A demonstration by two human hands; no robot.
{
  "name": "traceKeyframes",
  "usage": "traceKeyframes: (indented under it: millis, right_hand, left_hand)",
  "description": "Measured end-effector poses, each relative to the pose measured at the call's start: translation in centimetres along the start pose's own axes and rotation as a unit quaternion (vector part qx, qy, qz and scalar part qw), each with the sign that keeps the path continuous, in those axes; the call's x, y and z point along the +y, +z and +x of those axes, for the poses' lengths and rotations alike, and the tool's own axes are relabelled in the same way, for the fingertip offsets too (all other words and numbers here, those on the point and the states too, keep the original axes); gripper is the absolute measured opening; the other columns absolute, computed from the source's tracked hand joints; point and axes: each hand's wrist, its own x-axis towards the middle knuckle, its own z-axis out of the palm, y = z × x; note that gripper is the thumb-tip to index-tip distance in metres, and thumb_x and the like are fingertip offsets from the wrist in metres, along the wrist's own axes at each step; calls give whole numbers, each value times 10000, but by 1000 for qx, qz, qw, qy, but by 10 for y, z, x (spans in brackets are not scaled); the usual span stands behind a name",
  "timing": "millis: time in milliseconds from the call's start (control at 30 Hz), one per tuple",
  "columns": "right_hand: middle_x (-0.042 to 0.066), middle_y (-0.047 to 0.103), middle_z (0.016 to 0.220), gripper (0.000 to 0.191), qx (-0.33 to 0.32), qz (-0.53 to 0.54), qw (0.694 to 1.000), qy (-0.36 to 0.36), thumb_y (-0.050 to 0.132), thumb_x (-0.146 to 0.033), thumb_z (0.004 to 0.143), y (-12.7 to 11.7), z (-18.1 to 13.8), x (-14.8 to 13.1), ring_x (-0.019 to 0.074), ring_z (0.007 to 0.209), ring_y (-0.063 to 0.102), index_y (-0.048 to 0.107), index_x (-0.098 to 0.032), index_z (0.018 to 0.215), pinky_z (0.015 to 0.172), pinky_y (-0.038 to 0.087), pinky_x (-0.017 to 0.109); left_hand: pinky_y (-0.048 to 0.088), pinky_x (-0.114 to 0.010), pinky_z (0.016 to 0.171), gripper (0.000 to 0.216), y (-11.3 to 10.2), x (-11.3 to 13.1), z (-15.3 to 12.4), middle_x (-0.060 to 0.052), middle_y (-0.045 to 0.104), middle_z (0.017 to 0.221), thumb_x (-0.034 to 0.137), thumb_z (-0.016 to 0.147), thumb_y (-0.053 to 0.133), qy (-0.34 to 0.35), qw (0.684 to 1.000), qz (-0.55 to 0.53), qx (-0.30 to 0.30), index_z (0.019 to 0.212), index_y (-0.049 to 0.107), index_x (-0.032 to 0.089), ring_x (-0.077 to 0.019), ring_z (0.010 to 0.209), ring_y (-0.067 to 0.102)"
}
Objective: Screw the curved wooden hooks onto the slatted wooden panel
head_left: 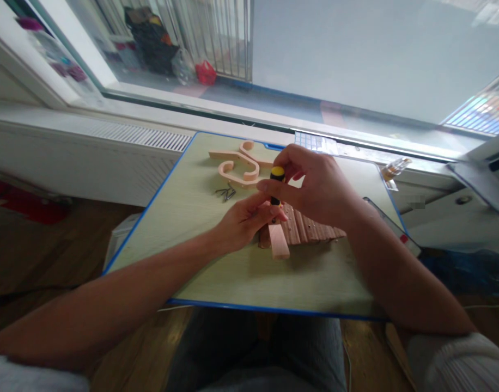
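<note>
A stubby yellow-and-black screwdriver [278,175] stands almost upright over the table. My right hand [310,177] grips its handle between thumb and fingers. Just below, my left hand [247,220] is closed at the screwdriver's lower end; what its fingertips pinch there is hidden. Under them a pale wooden strip [279,244] lies across a brown slatted wooden piece [310,228] dotted with small metal spots. Beyond my hands lie curled pale wooden pieces [249,163]. Several dark screws [226,192] are heaped to the left of my fingers.
The pale green table [180,218] has a blue edge. A dark flat device [390,226] lies at its right side, partly behind my forearm. A clear bottle [395,169] rests by the right corner. A window and a white radiator [90,158] stand beyond the table.
</note>
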Motion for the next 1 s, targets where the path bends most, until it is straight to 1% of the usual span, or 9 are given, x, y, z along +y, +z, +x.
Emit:
traceKeyframes:
  millis: [100,167,333,433,533,633,733,867,1000]
  right_hand:
    - [47,816,1058,267,-12,25,1000,-12,803,-402,947,-6,0,-1,189,898,734,770,-190,1106,851,583,381]
    - [59,824,1095,241,-14,25,999,-14,759,-359,968,-7,0,-2,193,913,740,784,-185,1133,863,592,390]
    - [30,793,935,179,11,8,1000,-10,768,-366,958,1,0,-3,182,842,719,727,-201,1011,822,576,386]
    - [17,769,894,206,32,1,999,-3,791,-394,942,8,0,-2,173,809,692,681,-224,979,792,563,377]
    - [14,765,897,266,25,-6,1000,10,818,-449,926,7,0,-1,173,806,677,677,-234,993,778,556,371]
    - [37,807,1018,332,1,20,1000,4,817,-480,935,2,0,-1,183,862,713,724,-212,1108,821,572,374]
    - [57,830,1141,309,-28,23,999,-18,723,-420,1007,-2,-1,-3,196,939,746,752,-203,1225,894,573,388]
    - [60,811,1056,199,-13,-21,999,-20,675,-359,1015,6,-3,-6,204,911,721,724,-211,1139,869,543,393]
    - [37,764,962,228,24,-37,999,1,753,-439,978,15,-3,-4,203,862,675,659,-245,1053,811,522,388]
  left_hand:
    - [585,-301,841,371,1,7,0,-82,815,994,534,1067,754,3,1000,0,-7,1076,798,166,-174,888,735]
    - [576,-297,840,374,1,10,0,-86,816,1008,535,1071,747,9,1000,0,-9,1066,797,164,-175,899,733]
    - [586,-320,940,376,-1,6,0,-96,830,1058,536,1078,739,4,1000,4,-12,1101,793,165,-188,985,757]
    - [600,-320,955,334,-2,-1,0,-73,832,1053,505,1055,786,1,999,-31,-12,1162,765,189,-181,993,768]
    - [600,-324,963,324,-2,-4,0,-72,828,1058,498,1057,786,-2,999,-33,-9,1166,774,193,-181,994,764]
    - [596,-327,936,348,-2,-2,0,-82,825,1035,517,1057,778,-2,1000,-18,-6,1147,787,181,-188,972,756]
    - [588,-315,913,352,-2,0,1,-80,819,1024,527,1063,766,9,1000,4,-1,1086,801,178,-183,955,744]
    - [594,-291,889,344,-2,-1,1,-75,819,1044,527,1052,780,14,1000,-12,-5,1076,803,184,-174,961,738]
    - [611,-270,860,340,-2,-5,1,-52,816,1007,518,1024,822,9,999,-40,-16,1130,799,196,-152,898,734]
